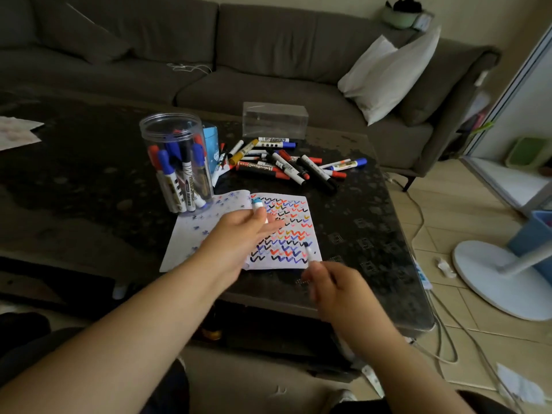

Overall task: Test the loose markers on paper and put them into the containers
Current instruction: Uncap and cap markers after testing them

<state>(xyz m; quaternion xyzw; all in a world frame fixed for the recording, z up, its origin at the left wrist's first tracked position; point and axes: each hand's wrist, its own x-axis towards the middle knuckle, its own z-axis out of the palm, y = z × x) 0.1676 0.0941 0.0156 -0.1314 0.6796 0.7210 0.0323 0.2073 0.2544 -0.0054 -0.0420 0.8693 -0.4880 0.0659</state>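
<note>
left hand [239, 231]: fingers pinch a cap [257, 207] | right hand [334, 289]: fingers curled round marker [310, 254], tip on paper [294, 218] | jar [177, 162] beside paper | pile [286, 164] label: "WHITEBOARD"

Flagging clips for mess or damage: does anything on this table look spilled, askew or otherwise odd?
Nothing looks spilled or broken. The loose markers lie in a jumbled heap, as the task expects. The paper sits skewed to the table edge, its far corner against the clear jar. The right hand and its marker are motion-blurred.
</note>
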